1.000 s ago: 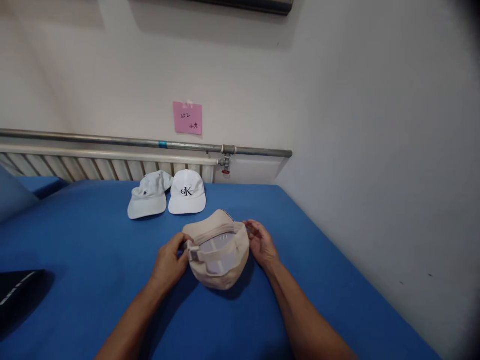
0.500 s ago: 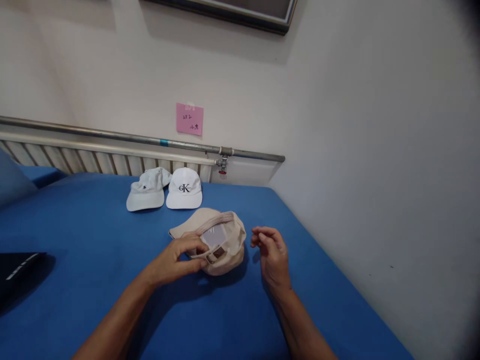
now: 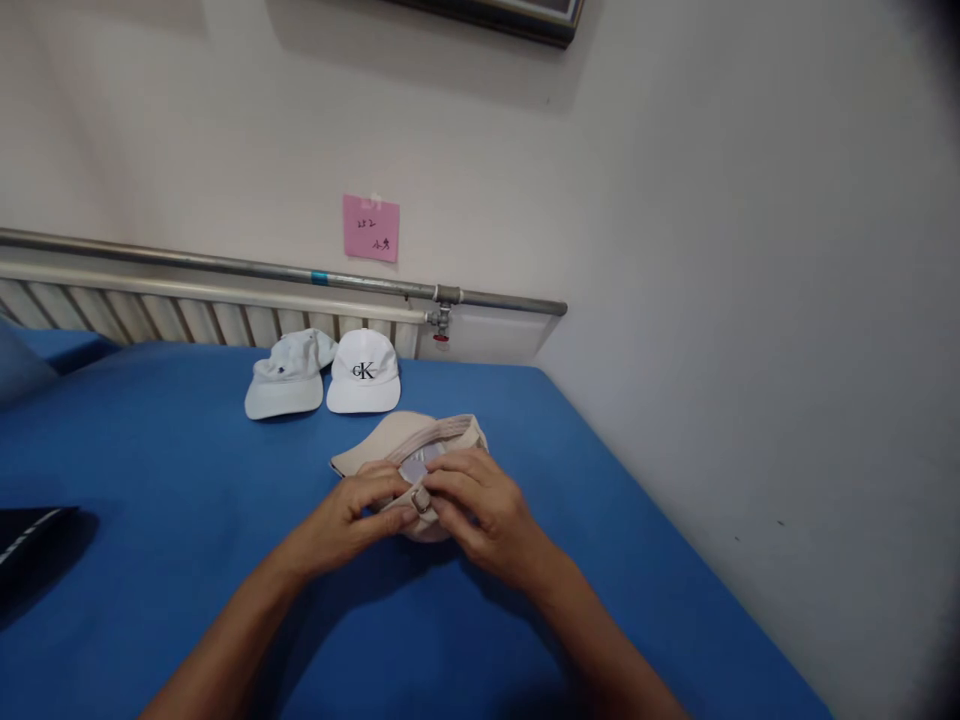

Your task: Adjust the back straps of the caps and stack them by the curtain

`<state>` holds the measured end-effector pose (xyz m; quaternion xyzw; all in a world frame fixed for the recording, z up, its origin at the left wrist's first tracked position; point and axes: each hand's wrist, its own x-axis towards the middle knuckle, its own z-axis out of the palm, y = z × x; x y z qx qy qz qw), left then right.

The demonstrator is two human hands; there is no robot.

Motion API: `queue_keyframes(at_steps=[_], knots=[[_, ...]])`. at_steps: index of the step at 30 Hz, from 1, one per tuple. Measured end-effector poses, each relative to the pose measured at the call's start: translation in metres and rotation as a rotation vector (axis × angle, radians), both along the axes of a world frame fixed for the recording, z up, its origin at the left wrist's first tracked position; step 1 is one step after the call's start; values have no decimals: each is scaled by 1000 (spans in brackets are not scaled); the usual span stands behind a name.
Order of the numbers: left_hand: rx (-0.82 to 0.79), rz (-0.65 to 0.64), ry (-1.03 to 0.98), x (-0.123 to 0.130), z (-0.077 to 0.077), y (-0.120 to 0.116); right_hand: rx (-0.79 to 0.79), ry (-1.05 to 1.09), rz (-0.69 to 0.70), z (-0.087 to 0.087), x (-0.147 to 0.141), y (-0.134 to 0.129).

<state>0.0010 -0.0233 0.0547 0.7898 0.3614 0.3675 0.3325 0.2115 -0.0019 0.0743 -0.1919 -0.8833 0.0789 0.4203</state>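
Observation:
A beige baseball cap (image 3: 390,436) lies tipped over on the blue bed, its inside facing me and its brim toward the left. My left hand (image 3: 356,512) pinches the cap's back strap beside the metal buckle (image 3: 421,499). From the other side, my right hand (image 3: 484,505) grips the strap near the same buckle, thumb below and fingers above. A grey label patch (image 3: 417,464) shows inside the crown. The right part of the cap is hidden behind my right hand.
Behind stand a pale blue cap (image 3: 289,375) and a white cap (image 3: 364,374) with black letters. A radiator (image 3: 172,318) and metal pipe (image 3: 262,269) run along the wall, ending near a red valve (image 3: 441,337). At left lies a dark item (image 3: 30,535).
My right hand has moved left from beside the cap and closed on the strap near the buckle. My left hand keeps its hold. The view has shifted slightly.

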Motion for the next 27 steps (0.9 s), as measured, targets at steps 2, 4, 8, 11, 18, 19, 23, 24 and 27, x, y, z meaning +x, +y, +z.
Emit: queue_keyframes(at_steps=[2,4,8,11,18,19,23,24,27], knots=[[-76,11,-24,1,-1,-2,-66,-5,6,-2,-1,3],[-147,13,-32,3,-1,-3,-132,-56,-6,-1,-2,3],[-160,36,17,6,-3,-3,-254,-192,-79,6,-4,4],[-154,57,55,6,-6,-1,-348,-198,-82,4,-6,7],[-253,42,81,4,-13,3,-443,-135,-53,-14,-10,12],[-260,38,84,4,-13,3,-435,-129,-54,-16,-11,12],[-278,37,79,5,-12,5,-396,-98,-43,-24,-14,13],[-285,38,73,5,-12,5,-392,-92,-38,-26,-14,14],[-314,31,34,2,-11,5,-421,-46,-51,-31,-11,20]])
